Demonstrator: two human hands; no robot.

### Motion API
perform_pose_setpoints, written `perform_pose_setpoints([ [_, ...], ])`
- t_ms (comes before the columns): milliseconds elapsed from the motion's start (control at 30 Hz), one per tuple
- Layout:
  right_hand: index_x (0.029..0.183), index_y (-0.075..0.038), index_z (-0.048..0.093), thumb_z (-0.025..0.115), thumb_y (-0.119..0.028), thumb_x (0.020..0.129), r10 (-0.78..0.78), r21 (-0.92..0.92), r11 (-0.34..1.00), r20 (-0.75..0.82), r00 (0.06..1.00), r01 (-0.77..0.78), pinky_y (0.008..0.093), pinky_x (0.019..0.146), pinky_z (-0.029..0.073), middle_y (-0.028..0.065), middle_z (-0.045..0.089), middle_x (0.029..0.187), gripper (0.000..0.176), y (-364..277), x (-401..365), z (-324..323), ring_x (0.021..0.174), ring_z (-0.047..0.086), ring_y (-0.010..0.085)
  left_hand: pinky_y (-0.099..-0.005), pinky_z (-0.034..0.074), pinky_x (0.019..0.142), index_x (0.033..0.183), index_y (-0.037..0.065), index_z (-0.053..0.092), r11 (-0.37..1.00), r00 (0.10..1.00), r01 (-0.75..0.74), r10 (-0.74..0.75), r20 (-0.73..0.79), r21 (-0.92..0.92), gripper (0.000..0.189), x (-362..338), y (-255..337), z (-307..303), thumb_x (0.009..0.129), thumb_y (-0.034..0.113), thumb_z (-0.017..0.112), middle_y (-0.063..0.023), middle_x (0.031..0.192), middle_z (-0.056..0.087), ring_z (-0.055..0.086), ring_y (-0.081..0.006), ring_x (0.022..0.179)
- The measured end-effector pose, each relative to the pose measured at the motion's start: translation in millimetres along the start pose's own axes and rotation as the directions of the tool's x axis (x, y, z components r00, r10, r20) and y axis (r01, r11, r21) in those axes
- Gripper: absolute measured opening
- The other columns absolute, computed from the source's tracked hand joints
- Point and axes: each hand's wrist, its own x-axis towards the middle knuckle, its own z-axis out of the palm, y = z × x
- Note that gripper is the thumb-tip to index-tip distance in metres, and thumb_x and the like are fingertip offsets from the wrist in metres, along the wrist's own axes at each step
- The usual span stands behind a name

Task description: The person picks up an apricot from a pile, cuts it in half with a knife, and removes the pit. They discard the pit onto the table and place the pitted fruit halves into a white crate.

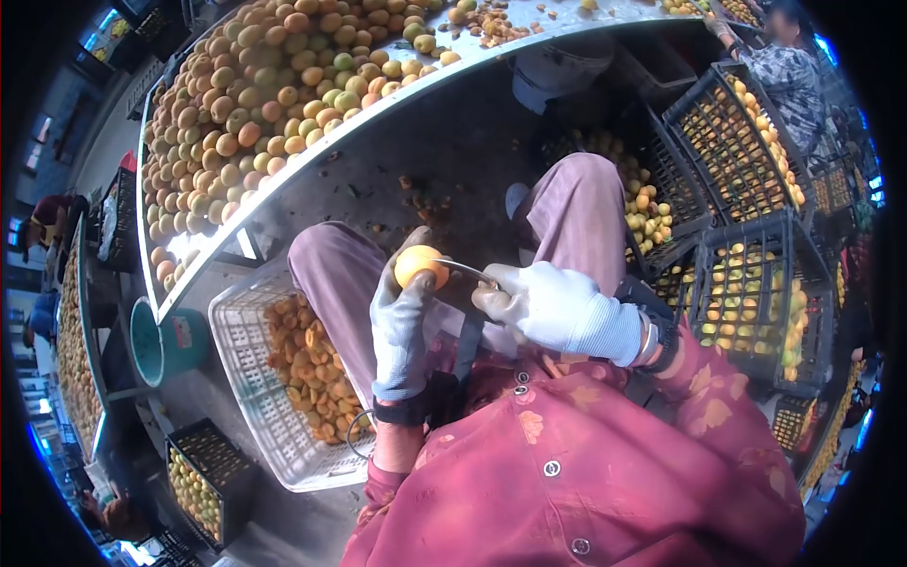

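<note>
Fruit (pixel 420 266) in left hand (pixel 399 326), knife (pixel 465 270) against it; white basket (pixel 236 350) beside.

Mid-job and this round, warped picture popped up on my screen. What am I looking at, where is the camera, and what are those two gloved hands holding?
No machine here: it is one picture from a camera worn on a person's head, looking down over their own red shirt and knees; the wide lens bends the edges. Both gloved hands are theirs. The left hand closes its grip on a round orange fruit. The right hand grips a small knife, blade at the fruit. Beyond the knees runs a metal table heaped with similar fruit. A white crate of what look like fruit pieces stands by the left knee; black crates of fruit stand to the right, with another person beyond them.
</note>
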Motion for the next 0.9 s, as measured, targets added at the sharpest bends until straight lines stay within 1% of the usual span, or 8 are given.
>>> perform_pose_setpoints([
  [100,0.111,-0.005,0.057,0.043,-0.041,0.099,-0.104,-0.063,0.993,-0.108,0.989,0.098,0.0473,0.073,0.051,0.0210,0.065,0.079,0.041,9,-1,12,0.081,0.065,0.0403,-0.0293,0.047,0.095,0.135,-0.003,0.048,0.987,0.997,0.046,-0.035,0.071,-0.157,0.071,-2,-1,4,0.086,0.044,0.071,-0.0127,0.112,0.065,0.061,-0.0163,0.103],
  [233,0.107,-0.006,0.058,0.047,-0.042,0.097,-0.174,-0.016,0.984,-0.291,0.941,0.177,0.0479,0.067,0.052,0.0201,0.065,0.074,0.039,17,3,38,0.076,0.066,0.0404,-0.0312,0.047,0.096,0.134,-0.004,0.046,0.915,0.994,0.106,-0.089,0.063,-0.389,0.073,-9,3,27,0.088,0.050,0.065,-0.0151,0.113,0.065,0.062,-0.0192,0.103],
  [300,0.107,-0.008,0.059,0.050,-0.041,0.095,-0.240,-0.049,0.969,-0.406,0.882,0.242,0.0477,0.057,0.054,0.0189,0.064,0.068,0.036,23,11,49,0.068,0.066,0.0404,-0.0324,0.048,0.095,0.135,-0.003,0.045,0.814,0.964,0.264,-0.208,0.164,-0.517,0.075,-6,-7,25,0.090,0.056,0.059,-0.0154,0.113,0.065,0.063,-0.0217,0.102],
  [433,0.103,-0.008,0.058,0.051,-0.041,0.095,-0.259,-0.035,0.962,-0.433,0.863,0.271,0.0476,0.056,0.053,0.0182,0.063,0.065,0.034,24,20,54,0.067,0.066,0.0391,-0.0297,0.048,0.092,0.135,-0.002,0.047,0.825,0.966,0.256,-0.242,0.095,-0.504,0.075,-3,-12,21,0.091,0.059,0.055,-0.0126,0.111,0.064,0.062,-0.0189,0.100],
  [500,0.102,-0.004,0.057,0.049,-0.036,0.097,-0.103,0.033,0.993,-0.277,0.956,0.116,0.0483,0.063,0.051,0.0225,0.063,0.071,0.034,17,12,40,0.072,0.064,0.0426,-0.0272,0.047,0.089,0.134,-0.001,0.049,0.955,0.978,0.207,-0.194,0.082,-0.212,0.071,-7,-4,14,0.093,0.056,0.055,-0.0091,0.108,0.064,0.060,-0.0150,0.097],
  [633,0.102,-0.004,0.057,0.049,-0.036,0.097,-0.231,-0.091,0.973,-0.352,0.907,0.213,0.0484,0.062,0.051,0.0220,0.063,0.070,0.033,21,10,42,0.071,0.065,0.0417,-0.0253,0.046,0.087,0.133,-0.001,0.051,1.000,0.999,0.002,-0.001,-0.040,0.016,0.063,-6,-9,11,0.097,0.050,0.053,-0.0066,0.104,0.064,0.060,-0.0126,0.091],
  [733,0.104,-0.005,0.056,0.050,-0.035,0.096,-0.217,-0.162,0.972,-0.357,0.909,0.168,0.0484,0.060,0.052,0.0212,0.064,0.069,0.032,19,11,46,0.069,0.066,0.0406,-0.0252,0.046,0.086,0.133,-0.001,0.051,1.000,0.999,0.013,-0.013,-0.035,0.001,0.060,-11,-3,18,0.098,0.048,0.051,-0.0065,0.103,0.064,0.060,-0.0122,0.091],
  [900,0.103,-0.008,0.054,0.054,-0.033,0.094,-0.335,-0.258,0.938,-0.520,0.786,0.229,0.0479,0.052,0.050,0.0206,0.062,0.063,0.027,35,24,69,0.062,0.064,0.0408,-0.0259,0.048,0.083,0.131,0.000,0.052,0.991,0.995,0.095,-0.096,-0.008,-0.090,0.055,-10,1,19,0.099,0.044,0.050,-0.0070,0.102,0.065,0.060,-0.0121,0.089],
])
